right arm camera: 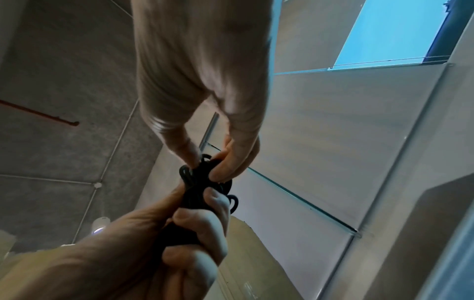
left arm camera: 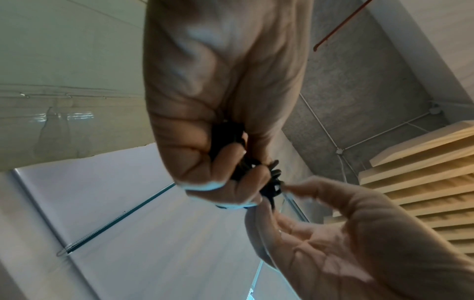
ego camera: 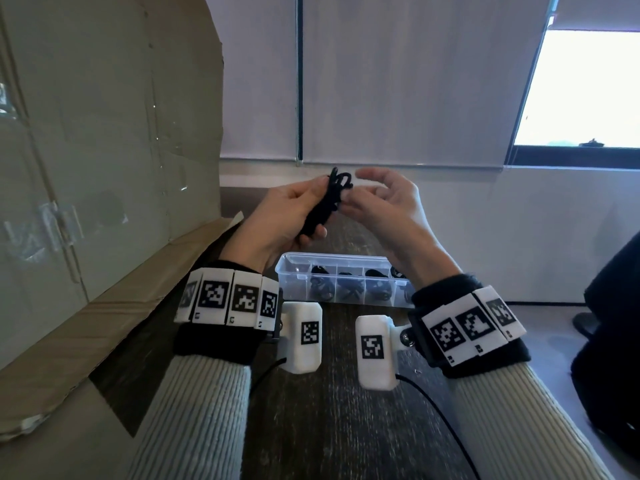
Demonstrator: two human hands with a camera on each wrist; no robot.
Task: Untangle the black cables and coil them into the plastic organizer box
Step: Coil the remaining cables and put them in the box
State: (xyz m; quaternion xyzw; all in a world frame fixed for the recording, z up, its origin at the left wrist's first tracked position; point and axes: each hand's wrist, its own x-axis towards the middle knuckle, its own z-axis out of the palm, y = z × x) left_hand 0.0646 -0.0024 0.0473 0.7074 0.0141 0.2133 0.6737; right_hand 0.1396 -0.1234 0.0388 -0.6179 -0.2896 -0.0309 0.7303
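Left hand point(ego camera: 277, 220) grip curled round black cable bundle point(ego camera: 323, 206), right hand point(ego camera: 384, 206) pinching its top loops (held above organizer box point(ego camera: 294, 271))

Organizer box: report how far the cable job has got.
Done: the clear organizer box on the table already has black cables in several compartments; its leftmost compartment looks empty.
In hand: the left hand holds a black cable bundle above the box, while the right hand pinches its top loops, as the right wrist view shows.
Left: finish coiling this bundle and put it in, probably in that free compartment.
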